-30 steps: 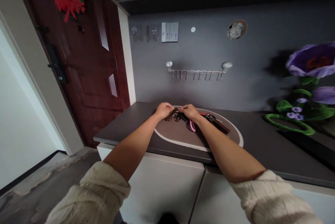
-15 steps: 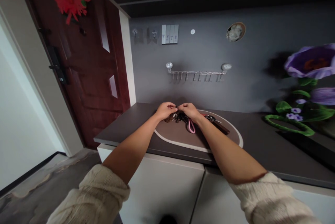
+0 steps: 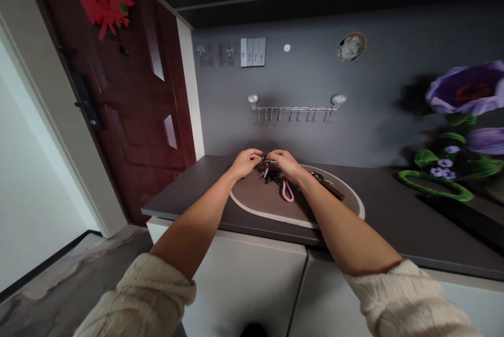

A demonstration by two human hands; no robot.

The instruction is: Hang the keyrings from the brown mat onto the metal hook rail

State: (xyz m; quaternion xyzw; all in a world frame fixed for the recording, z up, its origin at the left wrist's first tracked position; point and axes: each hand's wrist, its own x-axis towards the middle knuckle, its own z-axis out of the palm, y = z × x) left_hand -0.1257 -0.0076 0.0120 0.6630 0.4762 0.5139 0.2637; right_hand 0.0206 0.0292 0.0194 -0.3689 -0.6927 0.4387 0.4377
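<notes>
Over the left part of a brown oval mat [image 3: 271, 208] with a pale rim, my two hands meet fingertip to fingertip. My left hand [image 3: 246, 162] pinches one side of a bunch of keys [image 3: 266, 171], near its top. On the other side, my right hand [image 3: 284, 162] has its fingers closed on the same bunch. Metal keys dangle just below the fingers, and darker ones lie lower down. A pink strap loop [image 3: 287, 190] rests on the mat under my right hand. The exact ring or part between the fingertips is too small to make out.
More keys with a dark brown holder [image 3: 333, 189] lie on the mat's right side, beyond my right forearm. A hook rail [image 3: 295, 109] is fixed to the grey wall. Purple artificial flowers [image 3: 464, 90] stand at the right; a dark red door [image 3: 145, 116] is at the left.
My hands have drawn slightly apart and up, the left fingers spreading a little. More of the dangling keys shows between and below them. The view has shifted slightly.
</notes>
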